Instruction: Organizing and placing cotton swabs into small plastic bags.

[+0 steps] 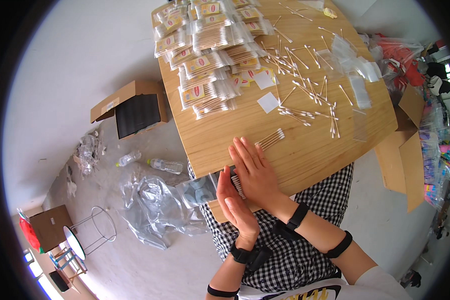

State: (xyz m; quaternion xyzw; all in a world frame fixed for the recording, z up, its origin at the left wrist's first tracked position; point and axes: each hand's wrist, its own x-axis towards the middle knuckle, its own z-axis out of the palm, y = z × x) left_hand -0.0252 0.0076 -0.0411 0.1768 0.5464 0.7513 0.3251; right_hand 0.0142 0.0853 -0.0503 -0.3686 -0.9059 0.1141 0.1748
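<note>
My right hand (258,179) lies low over the near edge of the wooden table (205,147), palm down, with fingers stretched out and close together. My left hand (233,206) stands on its edge beside it, fingers extended. Between the two hands shows a bunch of cotton swabs (237,187), partly covered by the palms. Just past my right fingertips rests a small row of cotton swabs (271,139). Farther off, many loose cotton swabs (305,92) are scattered crosswise. Two white square cards (268,102) lie left of them.
Stacked clear packets of swabs (205,65) fill the far left of the table. Clear plastic bags (357,82) lie at the right. Cardboard boxes (400,155) stand on both sides. On the floor are plastic bottles (166,166) and a clear plastic sheet (157,205).
</note>
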